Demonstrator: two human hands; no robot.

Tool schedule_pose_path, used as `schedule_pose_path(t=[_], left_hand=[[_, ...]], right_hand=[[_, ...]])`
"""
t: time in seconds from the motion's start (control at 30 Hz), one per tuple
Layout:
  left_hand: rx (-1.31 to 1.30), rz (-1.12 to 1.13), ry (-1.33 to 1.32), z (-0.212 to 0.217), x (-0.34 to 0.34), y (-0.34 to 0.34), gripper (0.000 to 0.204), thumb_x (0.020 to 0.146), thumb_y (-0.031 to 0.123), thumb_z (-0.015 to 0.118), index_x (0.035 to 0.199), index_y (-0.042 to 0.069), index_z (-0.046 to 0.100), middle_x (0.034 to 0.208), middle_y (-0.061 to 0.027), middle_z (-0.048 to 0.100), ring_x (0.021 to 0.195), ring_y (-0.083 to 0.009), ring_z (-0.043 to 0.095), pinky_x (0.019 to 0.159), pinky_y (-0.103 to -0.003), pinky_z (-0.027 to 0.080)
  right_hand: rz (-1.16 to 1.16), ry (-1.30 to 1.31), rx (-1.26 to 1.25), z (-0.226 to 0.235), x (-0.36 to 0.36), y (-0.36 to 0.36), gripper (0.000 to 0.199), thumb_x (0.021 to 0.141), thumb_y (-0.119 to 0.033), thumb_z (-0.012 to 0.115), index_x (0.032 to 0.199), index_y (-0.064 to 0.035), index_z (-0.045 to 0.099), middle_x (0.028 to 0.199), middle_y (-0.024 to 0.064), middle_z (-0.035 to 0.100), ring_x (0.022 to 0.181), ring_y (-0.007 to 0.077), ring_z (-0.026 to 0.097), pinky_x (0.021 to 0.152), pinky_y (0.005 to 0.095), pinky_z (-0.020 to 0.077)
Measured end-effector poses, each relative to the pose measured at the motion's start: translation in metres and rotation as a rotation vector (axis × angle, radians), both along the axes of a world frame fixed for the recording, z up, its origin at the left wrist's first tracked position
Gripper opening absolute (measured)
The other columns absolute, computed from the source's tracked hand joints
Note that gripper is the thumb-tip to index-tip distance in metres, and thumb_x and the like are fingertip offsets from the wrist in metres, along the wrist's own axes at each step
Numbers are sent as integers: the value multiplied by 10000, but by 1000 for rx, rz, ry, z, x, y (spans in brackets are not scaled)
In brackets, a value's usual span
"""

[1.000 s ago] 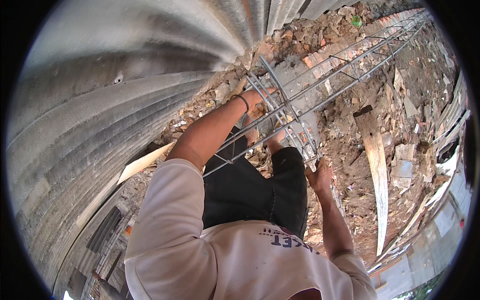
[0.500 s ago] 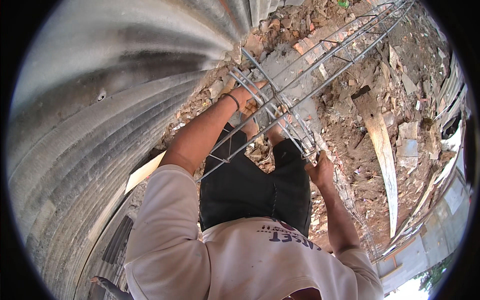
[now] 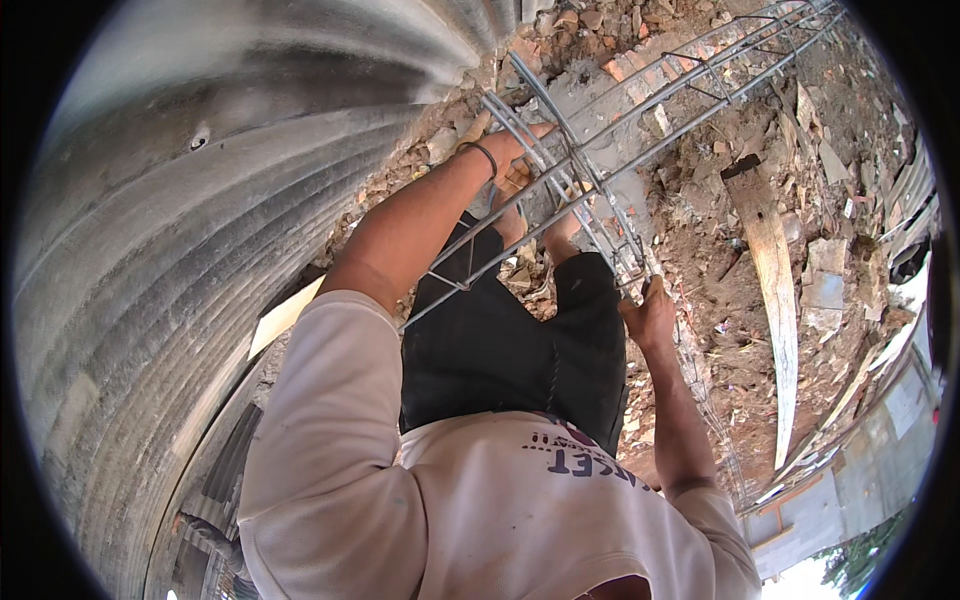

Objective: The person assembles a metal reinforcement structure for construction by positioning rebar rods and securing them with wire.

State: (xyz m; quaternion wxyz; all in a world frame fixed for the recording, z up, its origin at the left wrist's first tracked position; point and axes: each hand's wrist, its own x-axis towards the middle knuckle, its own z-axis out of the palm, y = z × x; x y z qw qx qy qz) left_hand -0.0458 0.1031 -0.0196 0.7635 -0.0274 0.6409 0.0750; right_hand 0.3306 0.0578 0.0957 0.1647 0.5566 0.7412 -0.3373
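Your left hand [image 3: 508, 150], with a black band [image 3: 487, 160] at its wrist, reaches in at the far end of the short metal frame [image 3: 612, 212]. Its index finger stretches out along the bars, while the others are partly hidden behind them, so I cannot tell whether they close on anything. Your right hand [image 3: 652, 318] has its fingers clamped on the near end of that short frame. The short frame crosses the long metal frame [image 3: 665, 143] in front of you, above your shins, and the 2 touch where they cross. The long frame slants from beside your left thigh up to the far right. Rubble [image 3: 700, 220] covers the ground around, a tapered plank [image 3: 770, 270] lies to your right, and a wavy sheet wall [image 3: 200, 230] rises on your left.
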Motion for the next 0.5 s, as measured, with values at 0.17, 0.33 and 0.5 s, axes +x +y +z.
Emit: schedule_pose_path(t=[0.17, 0.33, 0.5], left_hand=[[5, -2, -42, 4, -3, 1, 779, 842, 785, 492, 1017, 35, 611, 1063, -158, 597, 896, -301, 556, 800, -544, 455], [94, -25, 12, 23, 8, 10, 787, 860, 762, 487, 1240, 79, 584, 1191, -153, 564, 1049, -330, 540, 889, -611, 440], [202, -23, 89, -5, -7, -3, 750, 883, 691, 523, 1384, 133, 524, 1269, -117, 548, 1174, -333, 499, 938, -656, 415]], right_hand=[[17, 89, 1, -8, 3, 0, 471, 719, -211, 722, 1032, 4, 442, 817, 271, 633, 763, 488, 620, 660, 564, 486], [-26, -31, -9, -8, 6, -10, 505, 714, -222, 733, 1060, 4, 442, 802, 244, 628, 775, 476, 618, 698, 560, 485], [-21, 0, -30, -11, -4, -14, 508, 721, -232, 740, 1061, -1, 442, 858, 248, 635, 841, 446, 630, 756, 543, 479]])
